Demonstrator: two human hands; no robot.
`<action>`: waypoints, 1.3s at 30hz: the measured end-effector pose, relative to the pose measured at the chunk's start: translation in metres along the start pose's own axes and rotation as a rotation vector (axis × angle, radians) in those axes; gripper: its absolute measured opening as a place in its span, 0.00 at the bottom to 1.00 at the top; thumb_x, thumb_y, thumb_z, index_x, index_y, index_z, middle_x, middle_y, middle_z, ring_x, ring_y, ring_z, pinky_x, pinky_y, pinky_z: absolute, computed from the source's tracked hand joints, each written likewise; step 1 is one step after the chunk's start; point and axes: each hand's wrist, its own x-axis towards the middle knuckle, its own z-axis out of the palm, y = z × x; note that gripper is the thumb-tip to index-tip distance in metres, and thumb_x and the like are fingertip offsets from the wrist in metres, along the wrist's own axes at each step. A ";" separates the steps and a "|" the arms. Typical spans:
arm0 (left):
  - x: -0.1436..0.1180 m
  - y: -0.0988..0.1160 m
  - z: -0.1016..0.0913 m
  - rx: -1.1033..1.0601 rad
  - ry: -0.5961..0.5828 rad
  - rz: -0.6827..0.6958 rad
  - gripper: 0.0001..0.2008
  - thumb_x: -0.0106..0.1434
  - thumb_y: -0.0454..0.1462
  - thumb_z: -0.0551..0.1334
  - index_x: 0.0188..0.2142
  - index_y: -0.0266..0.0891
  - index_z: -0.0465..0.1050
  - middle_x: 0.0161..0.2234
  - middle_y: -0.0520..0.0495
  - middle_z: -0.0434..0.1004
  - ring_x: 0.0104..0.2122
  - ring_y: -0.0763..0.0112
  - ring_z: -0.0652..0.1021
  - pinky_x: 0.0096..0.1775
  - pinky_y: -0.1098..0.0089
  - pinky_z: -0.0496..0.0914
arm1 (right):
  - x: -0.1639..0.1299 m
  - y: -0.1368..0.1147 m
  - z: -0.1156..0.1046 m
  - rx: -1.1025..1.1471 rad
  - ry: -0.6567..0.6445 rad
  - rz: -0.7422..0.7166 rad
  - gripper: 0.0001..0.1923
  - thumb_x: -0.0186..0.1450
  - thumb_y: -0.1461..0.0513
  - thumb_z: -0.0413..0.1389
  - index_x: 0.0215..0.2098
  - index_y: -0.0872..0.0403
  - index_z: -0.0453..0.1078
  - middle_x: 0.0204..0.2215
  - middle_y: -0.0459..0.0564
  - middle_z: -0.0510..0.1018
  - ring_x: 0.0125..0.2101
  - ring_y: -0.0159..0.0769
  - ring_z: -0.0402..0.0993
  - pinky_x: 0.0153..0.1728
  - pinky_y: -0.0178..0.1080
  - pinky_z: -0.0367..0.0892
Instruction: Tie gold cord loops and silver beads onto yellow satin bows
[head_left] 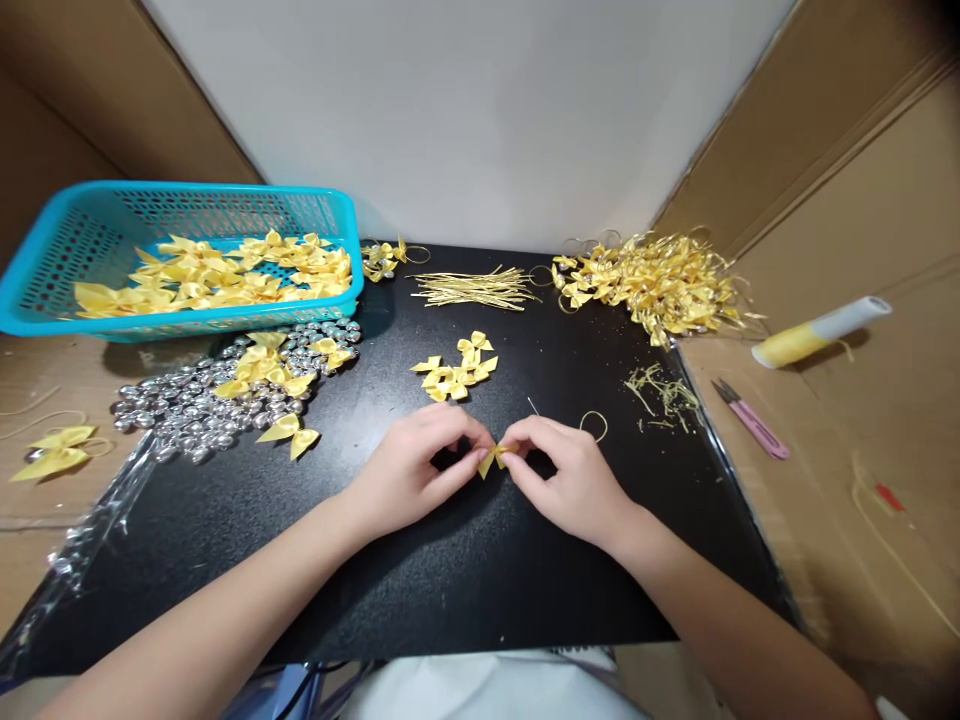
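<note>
A yellow ribbon bow (pixel 492 459) is pinched between my two hands over the middle of the black tabletop. My left hand (pixel 420 455) grips its left side with thumb and fingertips. On the other side, my right hand (pixel 562 470) is closed on the bow in the same way. A thin needle-like piece (pixel 533 406) sticks up behind the right hand; whether the fingers hold it is hidden. Just beyond that hand shows a gold cord loop (pixel 594 426). Several more bows (pixel 454 370) lie in a small cluster ahead of my hands.
A blue basket (pixel 352 225) of yellow bows stands at back left, with silver beads (pixel 195 405) before it. Gold cords (pixel 476 288) lie at the back, beside a heap of finished-looking bow ornaments (pixel 667 285). Pink-handled snips (pixel 757 425) and a tube (pixel 821 332) are at right.
</note>
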 end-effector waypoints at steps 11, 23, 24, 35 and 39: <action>-0.001 -0.010 0.005 0.188 -0.153 0.023 0.05 0.66 0.33 0.57 0.34 0.38 0.70 0.31 0.49 0.76 0.33 0.68 0.72 0.37 0.68 0.66 | 0.001 0.000 -0.001 -0.353 -0.185 0.017 0.05 0.66 0.66 0.56 0.31 0.54 0.67 0.30 0.44 0.76 0.34 0.35 0.68 0.39 0.39 0.56; 0.004 -0.009 0.011 0.326 -0.313 -0.144 0.05 0.65 0.37 0.55 0.34 0.39 0.66 0.33 0.47 0.70 0.35 0.65 0.70 0.36 0.66 0.65 | 0.006 -0.009 0.004 -0.454 -0.265 0.216 0.03 0.68 0.64 0.53 0.36 0.53 0.68 0.36 0.48 0.75 0.40 0.41 0.66 0.41 0.43 0.54; 0.005 -0.008 0.011 0.332 -0.322 -0.147 0.04 0.64 0.37 0.55 0.34 0.39 0.65 0.33 0.47 0.69 0.35 0.64 0.70 0.37 0.65 0.65 | 0.006 -0.010 0.004 -0.465 -0.276 0.230 0.03 0.68 0.64 0.53 0.36 0.53 0.68 0.37 0.48 0.75 0.40 0.41 0.66 0.41 0.44 0.54; 0.007 -0.007 0.001 0.191 -0.409 -0.102 0.06 0.64 0.39 0.56 0.33 0.39 0.68 0.34 0.48 0.70 0.37 0.65 0.70 0.40 0.64 0.63 | 0.006 -0.010 -0.010 -0.352 -0.419 0.145 0.04 0.69 0.64 0.53 0.34 0.54 0.65 0.36 0.46 0.73 0.40 0.37 0.64 0.42 0.42 0.54; 0.006 -0.007 0.002 0.152 -0.398 -0.082 0.06 0.65 0.39 0.56 0.34 0.39 0.69 0.35 0.48 0.71 0.37 0.65 0.70 0.41 0.65 0.63 | 0.006 -0.011 -0.012 -0.340 -0.423 0.133 0.05 0.69 0.62 0.53 0.34 0.54 0.65 0.35 0.46 0.73 0.39 0.36 0.64 0.42 0.42 0.53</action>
